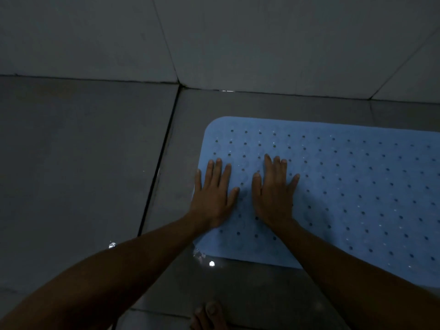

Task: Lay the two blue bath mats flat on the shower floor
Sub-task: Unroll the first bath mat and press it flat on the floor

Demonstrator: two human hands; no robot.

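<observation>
One blue bath mat (345, 186), dotted with small round holes, lies flat on the grey tiled shower floor (83, 175) and runs off the right edge of the view. My left hand (214, 194) presses flat on the mat's left end with straight, spread fingers. My right hand (273, 191) lies flat beside it, palm down on the mat, fingers also straight. I see only this one mat.
Grey tiled walls (262, 44) meet the floor just beyond the mat, forming a corner at the upper middle. A dark grout line (157, 170) runs down the floor left of the mat. Wet glints (211, 263) show near the mat's front edge. Bare toes (208, 315) appear at the bottom.
</observation>
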